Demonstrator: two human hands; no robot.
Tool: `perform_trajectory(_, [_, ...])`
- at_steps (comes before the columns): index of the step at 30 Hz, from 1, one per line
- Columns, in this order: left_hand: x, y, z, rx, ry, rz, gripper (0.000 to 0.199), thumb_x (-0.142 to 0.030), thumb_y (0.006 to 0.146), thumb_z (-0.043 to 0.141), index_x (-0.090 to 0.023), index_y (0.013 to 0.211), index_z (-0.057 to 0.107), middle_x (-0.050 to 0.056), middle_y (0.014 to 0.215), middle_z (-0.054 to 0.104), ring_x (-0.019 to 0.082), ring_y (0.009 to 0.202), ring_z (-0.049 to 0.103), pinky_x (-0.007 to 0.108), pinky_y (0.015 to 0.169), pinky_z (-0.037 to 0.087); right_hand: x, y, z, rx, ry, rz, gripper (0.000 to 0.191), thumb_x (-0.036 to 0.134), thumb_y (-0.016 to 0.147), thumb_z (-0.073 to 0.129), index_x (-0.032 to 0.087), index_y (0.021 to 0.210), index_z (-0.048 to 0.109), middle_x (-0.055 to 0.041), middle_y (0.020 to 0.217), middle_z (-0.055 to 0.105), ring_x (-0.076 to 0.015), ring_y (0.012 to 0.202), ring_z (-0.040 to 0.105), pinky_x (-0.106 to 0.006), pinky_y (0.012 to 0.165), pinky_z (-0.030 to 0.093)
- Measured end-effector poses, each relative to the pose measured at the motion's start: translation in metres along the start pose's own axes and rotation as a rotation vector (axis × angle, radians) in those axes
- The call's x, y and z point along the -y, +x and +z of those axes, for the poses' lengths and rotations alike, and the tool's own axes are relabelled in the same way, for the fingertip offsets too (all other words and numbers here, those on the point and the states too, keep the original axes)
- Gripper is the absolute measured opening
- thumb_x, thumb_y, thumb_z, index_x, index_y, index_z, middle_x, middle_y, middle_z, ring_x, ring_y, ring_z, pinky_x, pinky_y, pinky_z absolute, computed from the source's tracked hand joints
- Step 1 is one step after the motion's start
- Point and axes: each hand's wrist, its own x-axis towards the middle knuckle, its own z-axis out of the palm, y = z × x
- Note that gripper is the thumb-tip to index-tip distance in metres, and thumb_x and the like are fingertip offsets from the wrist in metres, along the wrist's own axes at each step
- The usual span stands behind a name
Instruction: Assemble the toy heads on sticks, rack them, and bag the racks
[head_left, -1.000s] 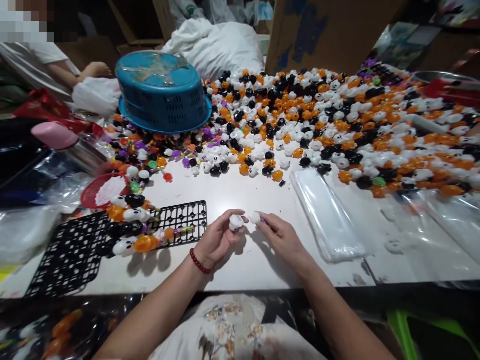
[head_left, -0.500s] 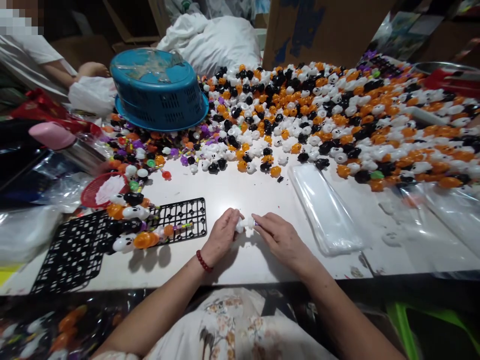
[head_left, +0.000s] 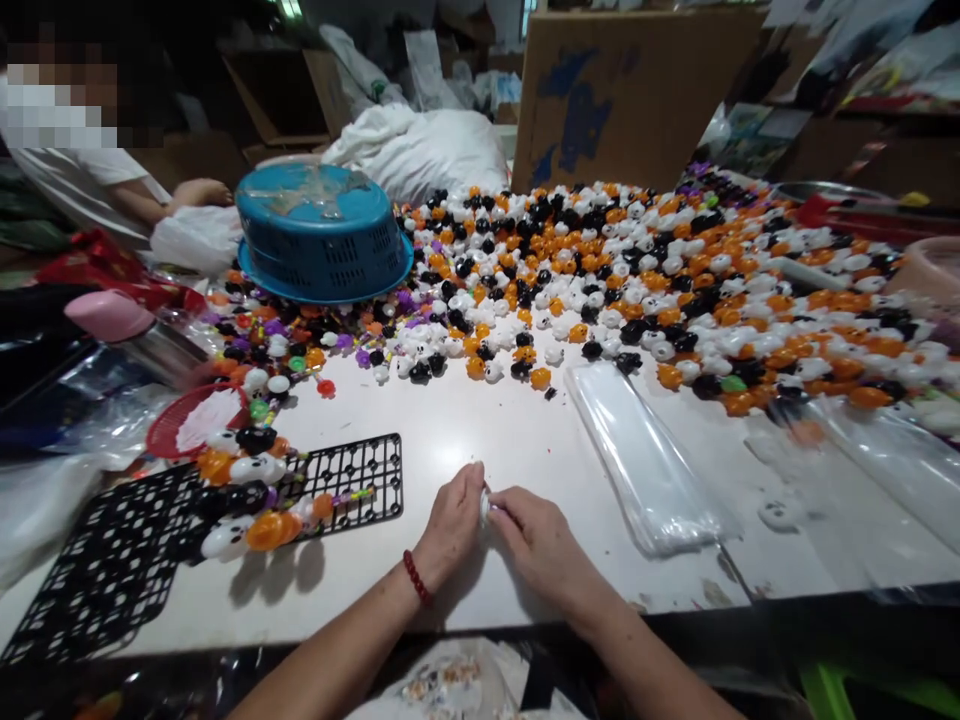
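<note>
My left hand [head_left: 452,520], with a red bead bracelet at the wrist, is closed on a small white plastic piece [head_left: 484,503]. From the right, my right hand [head_left: 536,530] meets it with thumb and fingers pinched on the same white bit, where a speck of purple shows. Most of the piece is hidden by the fingers. To the left, a black plastic grid [head_left: 394,475] lies on the white table [head_left: 480,410], with assembled sticks of orange, white and black figures [head_left: 274,530] resting across it.
A large heap of orange, white and black pieces [head_left: 570,260] spreads across the back. An upturned blue basket [head_left: 322,240] sits at its left. Clear plastic bags [head_left: 641,450] lie right of my hands; a red basket [head_left: 169,425] is at left. Another person's hand [head_left: 202,192] is back left.
Both hands have drawn closer together, closing the gap in which the white pieces showed. The camera has tilted up, so everything sits lower in view.
</note>
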Motion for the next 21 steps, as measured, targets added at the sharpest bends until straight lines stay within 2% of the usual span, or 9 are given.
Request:
perform_trajectory(2, [0.001,0.010,-0.003,0.022,0.047,0.044,0.042,-0.049,0.101,0.027,-0.023,0.077,0.049,0.001,0.072,0.054,0.017,0.068,0.052,0.032,0.069,0.044,-0.009,0.004,-0.005,0.005,-0.024,-0.006,0.021,0.023,0.098,0.048,0.024,0.099,0.069,-0.0032,0.090,0.070,-0.0177,0.082,0.065,-0.032,0.076,0.053])
perform_trajectory(4, [0.001,0.032,-0.007,-0.013,0.123,0.084,0.037,-0.045,0.101,0.029,-0.023,0.080,0.050,0.001,0.074,0.054,0.018,0.070,0.052,0.034,0.071,0.044,-0.021,0.012,-0.015,-0.060,-0.150,-0.044,0.023,0.025,0.099,0.047,0.024,0.105,0.069,-0.0065,0.100,0.071,-0.0212,0.093,0.064,-0.038,0.086,0.052])
perform_trajectory(6, [0.000,0.065,-0.010,-0.121,0.233,0.107,0.028,-0.038,0.100,0.035,-0.021,0.087,0.053,0.004,0.084,0.057,0.020,0.079,0.055,0.037,0.079,0.046,-0.031,0.025,-0.025,-0.178,-0.335,-0.091,0.023,0.026,0.098,0.048,0.022,0.108,0.069,-0.0115,0.114,0.067,-0.0272,0.108,0.059,-0.048,0.095,0.048])
perform_trajectory(8, [-0.002,0.103,-0.012,-0.229,0.303,0.133,0.019,-0.028,0.096,0.042,-0.017,0.105,0.055,0.012,0.109,0.058,0.024,0.102,0.057,0.040,0.092,0.045,-0.037,0.045,-0.033,-0.252,-0.440,-0.129,0.023,0.025,0.097,0.050,0.021,0.111,0.068,-0.0137,0.125,0.063,-0.0298,0.117,0.053,-0.050,0.099,0.046])
perform_trajectory(10, [-0.003,0.140,-0.012,-0.260,0.315,0.175,0.034,-0.018,0.091,0.048,-0.015,0.125,0.050,0.017,0.134,0.048,0.027,0.125,0.047,0.042,0.105,0.038,-0.039,0.070,-0.037,-0.243,-0.452,-0.141,0.026,0.023,0.098,0.048,0.019,0.116,0.065,-0.0136,0.126,0.061,-0.0274,0.117,0.053,-0.044,0.100,0.047])
perform_trajectory(13, [-0.001,0.178,-0.008,-0.235,0.314,0.232,0.047,-0.012,0.085,0.055,-0.017,0.131,0.049,0.016,0.141,0.044,0.029,0.132,0.040,0.045,0.113,0.031,-0.035,0.107,-0.036,-0.182,-0.513,-0.066,0.025,0.020,0.097,0.048,0.016,0.116,0.064,-0.0138,0.119,0.063,-0.0262,0.111,0.056,-0.039,0.098,0.048])
perform_trajectory(15, [0.003,0.189,-0.004,-0.212,0.295,0.240,0.040,-0.013,0.084,0.057,-0.019,0.123,0.055,0.014,0.130,0.052,0.029,0.124,0.046,0.046,0.111,0.033,-0.032,0.124,-0.032,-0.140,-0.578,-0.011,0.022,0.019,0.096,0.049,0.016,0.110,0.066,-0.0137,0.114,0.065,-0.0272,0.107,0.057,-0.040,0.096,0.049])
perform_trajectory(17, [0.007,0.188,-0.001,-0.217,0.263,0.213,0.033,-0.015,0.084,0.058,-0.020,0.116,0.058,0.011,0.113,0.057,0.028,0.114,0.050,0.046,0.107,0.036,-0.032,0.131,-0.027,-0.092,-0.606,-0.021,0.020,0.019,0.096,0.049,0.017,0.103,0.068,-0.0128,0.111,0.066,-0.0268,0.105,0.058,-0.039,0.095,0.048])
perform_trajectory(21, [0.019,0.152,0.005,-0.340,0.171,0.059,0.024,-0.025,0.088,0.055,-0.019,0.110,0.054,0.008,0.099,0.054,0.023,0.096,0.055,0.044,0.096,0.044,-0.035,0.125,-0.020,-0.056,-0.594,-0.127,0.021,0.018,0.096,0.049,0.017,0.098,0.070,-0.0121,0.111,0.067,-0.0250,0.106,0.059,-0.037,0.097,0.047])
